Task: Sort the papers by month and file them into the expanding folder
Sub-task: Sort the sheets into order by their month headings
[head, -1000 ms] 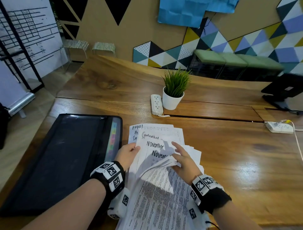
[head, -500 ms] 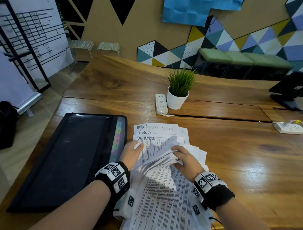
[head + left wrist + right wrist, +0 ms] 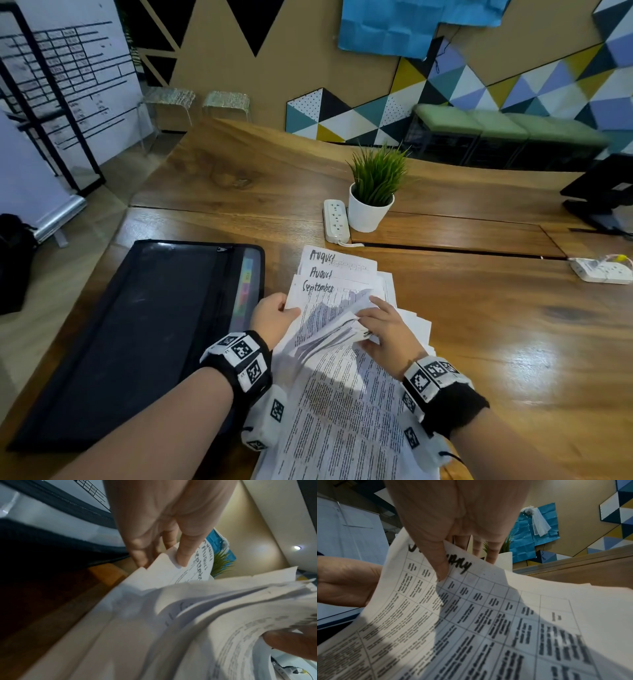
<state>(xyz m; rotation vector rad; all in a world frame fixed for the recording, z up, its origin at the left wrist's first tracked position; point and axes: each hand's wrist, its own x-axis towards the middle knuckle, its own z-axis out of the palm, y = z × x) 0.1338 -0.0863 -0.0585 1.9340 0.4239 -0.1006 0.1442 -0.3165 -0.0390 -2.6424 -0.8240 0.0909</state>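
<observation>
Two hands on your papers [image 3: 342, 404], left hand [image 3: 272, 317] pinching the stack edge, right hand [image 3: 385, 329] gripping lifted sheets, expanding folder [image 3: 137, 329] alongside.

An office or meeting space: a long wooden desk [image 3: 479, 308] carries power strips [image 3: 336, 221], a potted plant [image 3: 373, 195] and a monitor stand [image 3: 603, 195], with a whiteboard chart [image 3: 68, 85], cushioned green benches [image 3: 496, 126] and geometric wall panels [image 3: 513, 85] around.

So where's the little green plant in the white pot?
In the head view, the green plant in its white pot stands on the wooden table, beyond the handwritten papers, right beside the white power strip.
</observation>
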